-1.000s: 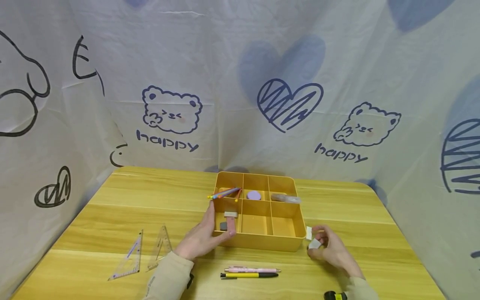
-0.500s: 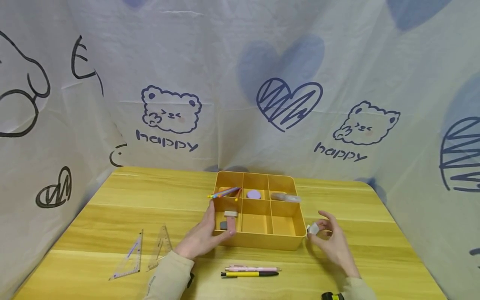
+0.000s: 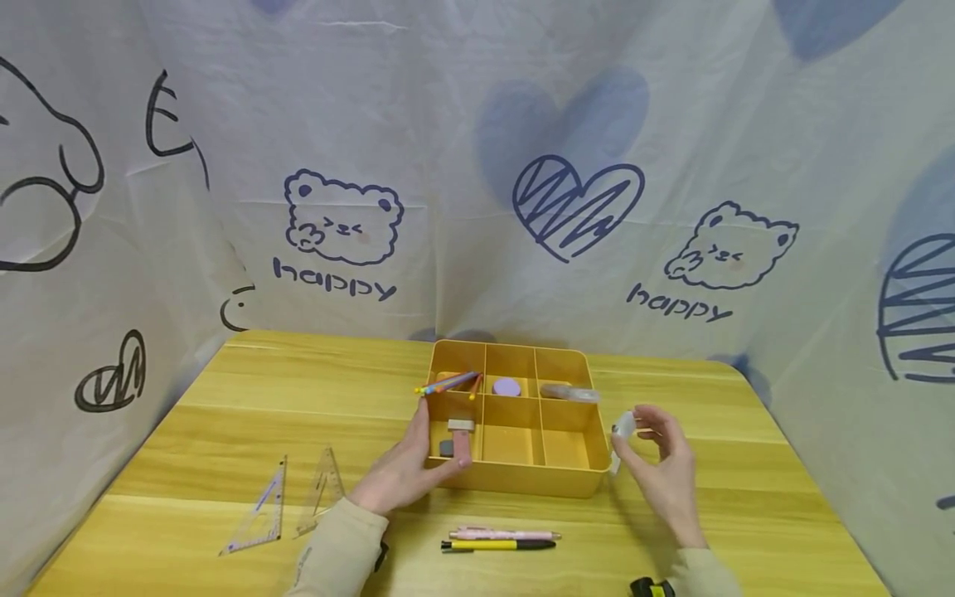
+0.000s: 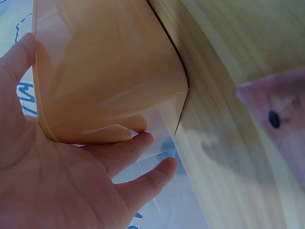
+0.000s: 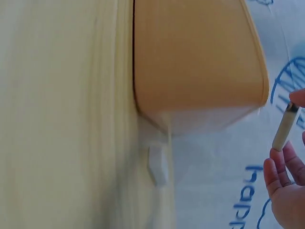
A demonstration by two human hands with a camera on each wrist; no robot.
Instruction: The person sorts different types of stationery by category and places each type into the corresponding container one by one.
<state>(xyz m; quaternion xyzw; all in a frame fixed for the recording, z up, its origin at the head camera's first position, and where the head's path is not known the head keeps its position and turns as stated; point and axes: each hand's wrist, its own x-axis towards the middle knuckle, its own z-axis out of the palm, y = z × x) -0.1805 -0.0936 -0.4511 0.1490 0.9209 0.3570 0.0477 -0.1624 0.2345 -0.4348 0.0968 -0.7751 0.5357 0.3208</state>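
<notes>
A yellow six-compartment box [image 3: 515, 478] stands on the wooden table in the head view. My left hand [image 3: 395, 478] rests around its front left corner, thumb over the front rim and fairly straight fingers along the left wall. My right hand [image 3: 664, 474] pinches a small white block [image 3: 624, 425] with a dark end, raised beside the box's right side; its exact kind is unclear. Below it, a second white block [image 5: 158, 164] lies on the table against the box. Front left compartment: a pink eraser-like block [image 3: 462, 448], a whitish block [image 3: 460, 425] and a grey block [image 3: 446, 448].
Back compartments hold thin coloured sticks [image 3: 451, 383], a lilac round object [image 3: 506, 387] and a clear packet [image 3: 570, 393]. Two clear set squares [image 3: 261, 510] lie left; a pink pen [image 3: 503, 535] and a yellow-black pen [image 3: 498, 546] lie in front.
My right hand has lifted the white block from the table and moved it up and away beside the box's right wall. My left hand stays at the box corner.
</notes>
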